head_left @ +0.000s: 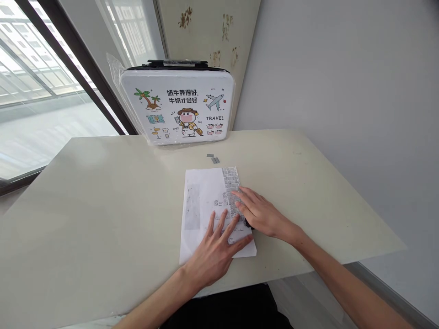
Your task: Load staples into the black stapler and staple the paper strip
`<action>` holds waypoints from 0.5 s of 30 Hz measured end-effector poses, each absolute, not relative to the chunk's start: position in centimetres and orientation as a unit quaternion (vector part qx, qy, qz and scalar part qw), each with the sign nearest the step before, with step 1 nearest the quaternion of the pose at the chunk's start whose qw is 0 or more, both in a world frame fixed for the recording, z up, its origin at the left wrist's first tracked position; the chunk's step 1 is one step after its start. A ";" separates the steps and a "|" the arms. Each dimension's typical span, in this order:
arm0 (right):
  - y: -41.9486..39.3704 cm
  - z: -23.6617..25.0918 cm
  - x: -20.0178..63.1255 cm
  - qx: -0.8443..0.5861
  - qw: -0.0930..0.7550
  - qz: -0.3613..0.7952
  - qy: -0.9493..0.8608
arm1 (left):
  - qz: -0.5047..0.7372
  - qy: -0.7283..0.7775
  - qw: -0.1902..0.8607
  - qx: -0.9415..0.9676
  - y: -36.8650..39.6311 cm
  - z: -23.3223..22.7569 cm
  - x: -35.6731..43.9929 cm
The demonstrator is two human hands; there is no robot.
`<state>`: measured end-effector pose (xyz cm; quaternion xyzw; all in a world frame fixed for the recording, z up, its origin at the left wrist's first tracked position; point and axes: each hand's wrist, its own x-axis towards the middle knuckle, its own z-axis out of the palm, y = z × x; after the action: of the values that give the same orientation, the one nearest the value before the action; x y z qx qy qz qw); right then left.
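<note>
White printed sheets of paper (206, 192), apparently a small stack, lie on the table with a dense grey patterned strip along the right edge. My left hand (219, 244) rests flat on the lower part, fingers spread. My right hand (262, 212) lies over the right edge, its fingers stretched out onto the grey strip. Under its palm a small black object (247, 224) peeks out; most of it is hidden, so its kind cannot be made out. Beyond the top of the paper are several small grey strips (213, 159) that look like staple strips.
A white cartoon-printed case (178, 105) with a black handle, partly in clear plastic wrap, stands upright at the back of the cream table (113, 205). A window (41, 91) is on the left, a grey wall (343, 82) on the right. The table's front edge is close to my lap.
</note>
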<state>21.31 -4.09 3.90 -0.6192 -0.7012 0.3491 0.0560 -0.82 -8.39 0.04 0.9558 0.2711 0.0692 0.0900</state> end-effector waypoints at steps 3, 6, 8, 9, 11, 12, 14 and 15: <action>-4.2 3.9 20.9 -0.620 0.047 0.332 -0.709 | 0.070 0.274 0.091 0.955 -8.4 0.0 -0.7; -4.1 3.8 20.8 -0.621 0.039 0.314 -0.717 | 0.076 0.278 0.088 0.954 -8.4 -0.1 -0.7; -4.1 3.7 20.7 -0.622 0.037 0.310 -0.718 | 0.076 0.277 0.087 0.954 -8.4 -0.1 -0.7; -4.1 3.7 20.7 -0.622 0.035 0.310 -0.718 | 0.075 0.277 0.087 0.954 -8.4 -0.1 -0.7; -4.0 3.7 20.7 -0.623 0.033 0.307 -0.719 | 0.070 0.278 0.088 0.954 -8.4 -0.1 -0.7; -4.0 3.7 20.7 -0.624 0.031 0.304 -0.719 | 0.068 0.278 0.089 0.954 -8.5 0.0 -0.7; -4.0 3.7 20.6 -0.626 0.028 0.297 -0.721 | 0.065 0.279 0.090 0.954 -8.5 0.0 -0.7; -4.0 3.6 20.6 -0.627 0.028 0.292 -0.721 | 0.064 0.279 0.091 0.954 -8.5 0.1 -0.7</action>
<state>20.58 -3.98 3.64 -0.6275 -0.7212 0.2923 0.0277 -0.67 -8.50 0.06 0.9539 0.2787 0.0641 0.0908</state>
